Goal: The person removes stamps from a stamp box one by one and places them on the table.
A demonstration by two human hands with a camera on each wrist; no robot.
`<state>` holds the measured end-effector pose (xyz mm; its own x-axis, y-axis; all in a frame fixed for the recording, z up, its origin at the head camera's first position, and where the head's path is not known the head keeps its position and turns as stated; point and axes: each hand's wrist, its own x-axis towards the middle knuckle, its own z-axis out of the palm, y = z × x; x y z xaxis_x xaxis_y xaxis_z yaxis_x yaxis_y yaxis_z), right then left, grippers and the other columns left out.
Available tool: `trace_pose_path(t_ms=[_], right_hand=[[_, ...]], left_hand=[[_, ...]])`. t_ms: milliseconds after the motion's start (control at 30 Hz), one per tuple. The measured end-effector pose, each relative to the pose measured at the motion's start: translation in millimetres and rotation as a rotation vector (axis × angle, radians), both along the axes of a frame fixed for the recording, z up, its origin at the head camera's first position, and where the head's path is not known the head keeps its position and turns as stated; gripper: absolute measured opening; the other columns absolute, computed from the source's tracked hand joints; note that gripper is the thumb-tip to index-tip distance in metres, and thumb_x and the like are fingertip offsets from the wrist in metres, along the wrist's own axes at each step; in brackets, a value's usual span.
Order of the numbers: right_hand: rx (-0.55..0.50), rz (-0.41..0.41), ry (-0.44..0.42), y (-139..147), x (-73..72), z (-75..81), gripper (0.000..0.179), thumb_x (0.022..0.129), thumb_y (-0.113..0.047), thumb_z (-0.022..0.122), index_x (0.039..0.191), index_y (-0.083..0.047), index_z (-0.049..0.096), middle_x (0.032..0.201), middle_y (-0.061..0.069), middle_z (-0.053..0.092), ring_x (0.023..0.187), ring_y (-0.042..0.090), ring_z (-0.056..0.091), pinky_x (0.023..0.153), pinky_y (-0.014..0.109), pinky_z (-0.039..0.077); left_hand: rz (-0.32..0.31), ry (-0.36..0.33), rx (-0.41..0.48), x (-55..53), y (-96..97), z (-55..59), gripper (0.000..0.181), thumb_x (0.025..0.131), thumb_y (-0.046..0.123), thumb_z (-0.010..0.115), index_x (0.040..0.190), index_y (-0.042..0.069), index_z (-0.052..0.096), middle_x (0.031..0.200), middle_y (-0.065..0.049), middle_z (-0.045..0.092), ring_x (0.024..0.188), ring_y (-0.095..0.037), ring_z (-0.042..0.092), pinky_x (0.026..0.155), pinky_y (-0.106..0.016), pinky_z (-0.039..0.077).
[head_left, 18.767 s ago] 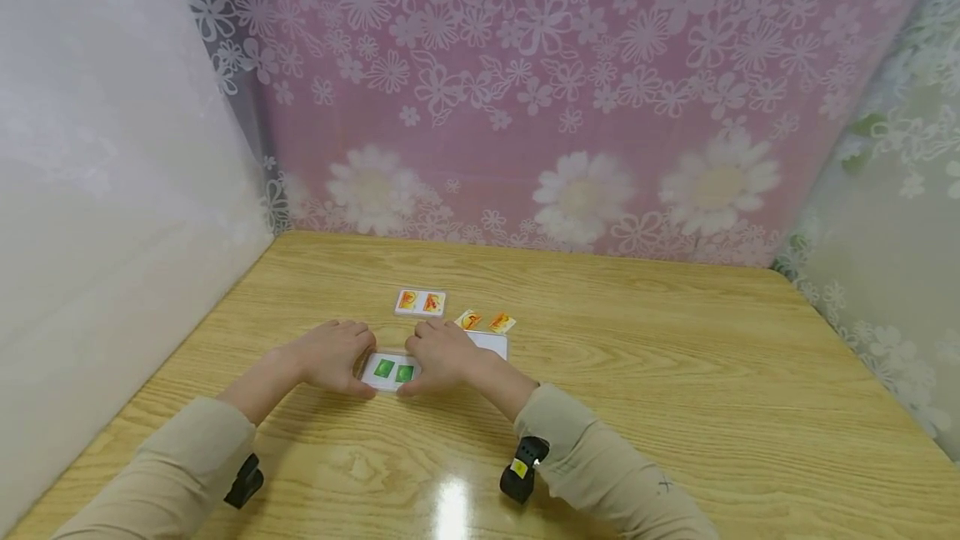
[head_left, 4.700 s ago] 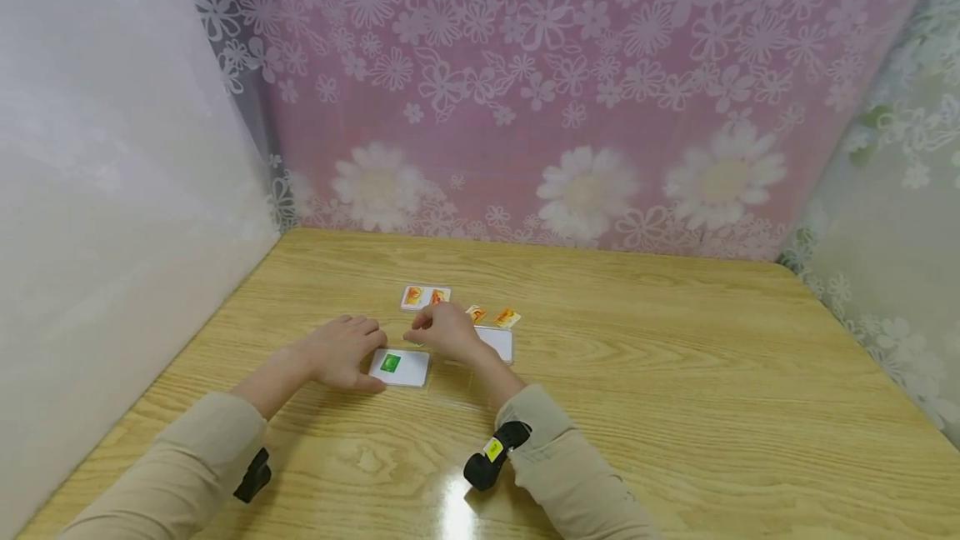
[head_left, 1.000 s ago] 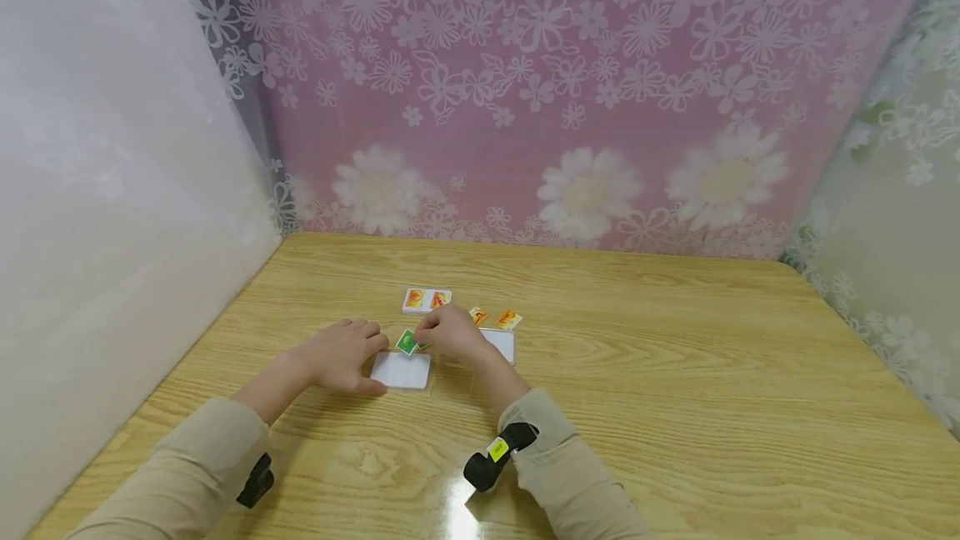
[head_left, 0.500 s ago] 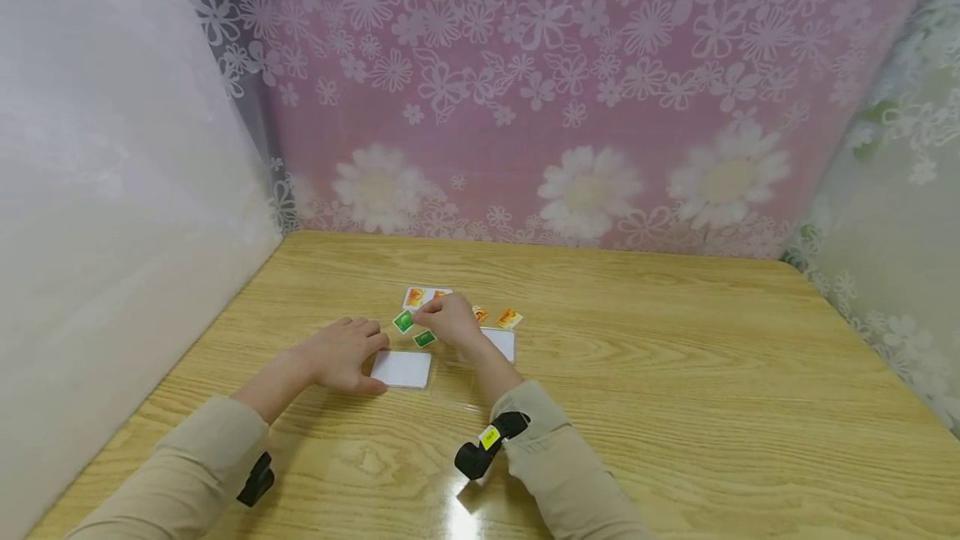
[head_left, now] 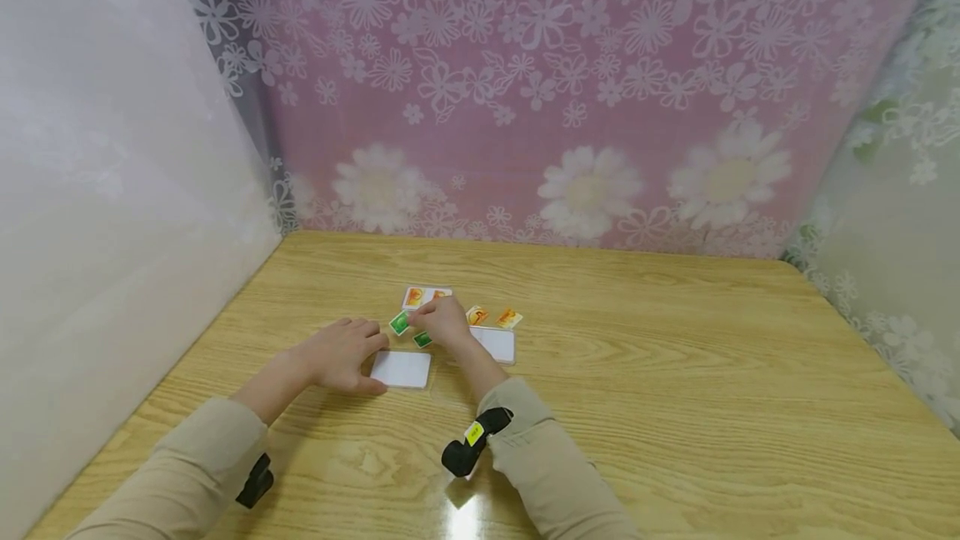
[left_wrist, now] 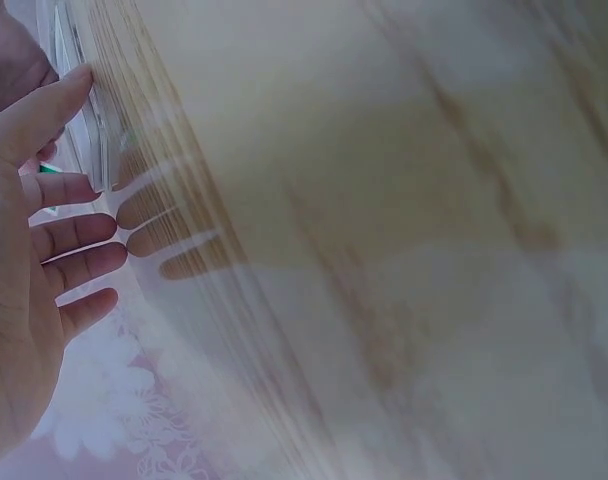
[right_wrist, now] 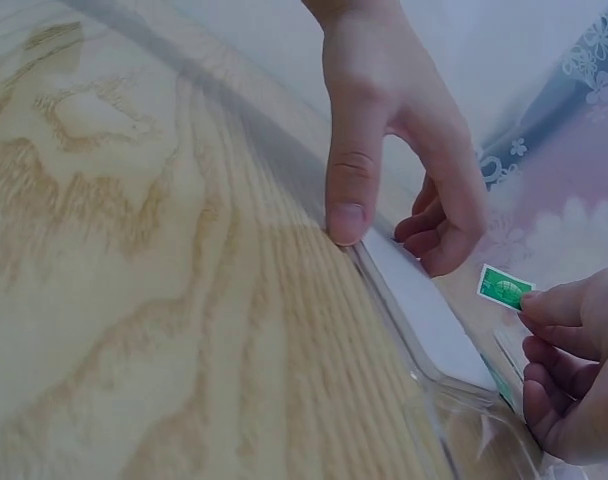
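My left hand (head_left: 341,355) holds the left end of a flat case with a white backing (head_left: 401,369), thumb on its near side and fingers at its far side. In the right wrist view, the case's clear lid (right_wrist: 474,430) lies folded open beside it. My right hand (head_left: 446,322) pinches a small green stamp (right_wrist: 504,288) with a white border between thumb and forefinger, just beyond the case. Under that hand, a second green stamp (head_left: 422,339) lies on the table, partly covered in the head view.
Behind the right hand lies a case with two orange stamps (head_left: 415,297). Two loose orange stamps (head_left: 508,318) lie to its right, near another white-backed case (head_left: 497,345). The wooden table (head_left: 675,373) meets a white wall covering at left and a pink floral curtain (head_left: 487,107) behind.
Earlier the case was covered, with both green stamps in it. Its lid was opened and the stamps came out one by one. Lately my right hand moved the second one away and slightly left.
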<state>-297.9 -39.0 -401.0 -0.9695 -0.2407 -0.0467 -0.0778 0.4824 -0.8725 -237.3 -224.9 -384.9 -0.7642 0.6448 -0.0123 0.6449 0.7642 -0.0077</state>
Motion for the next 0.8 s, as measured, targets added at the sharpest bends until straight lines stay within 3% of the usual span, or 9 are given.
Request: trace_pose_path(t_ms=[367,800], right_hand=[[0.122,0.000,0.098,-9,6.9,-6.5,0.009,0.081,-0.011,0.068,0.078,-0.004,0.073,0.074,0.002,0.065,0.057,0.009,0.049,0.047,0.018,0.037],[0.254,-0.013,0.202,-14,9.4,-9.7,0.012,0.080,-0.013,0.069,0.068,-0.009,0.070,0.066,-0.003,0.060,0.059,0.009,0.049,0.048,0.018,0.038]], left_hand=[[0.010,-0.017,-0.010,0.2,1.3,-0.2,0.053,0.077,0.056,0.063,0.107,0.011,0.058,0.098,-0.001,0.052,0.089,-0.020,0.049,0.081,-0.044,0.041],[0.017,-0.012,-0.020,-2.0,-0.3,-3.2,0.053,0.077,0.055,0.063,0.109,0.013,0.058,0.091,0.004,0.047,0.080,-0.015,0.044,0.076,-0.040,0.039]])
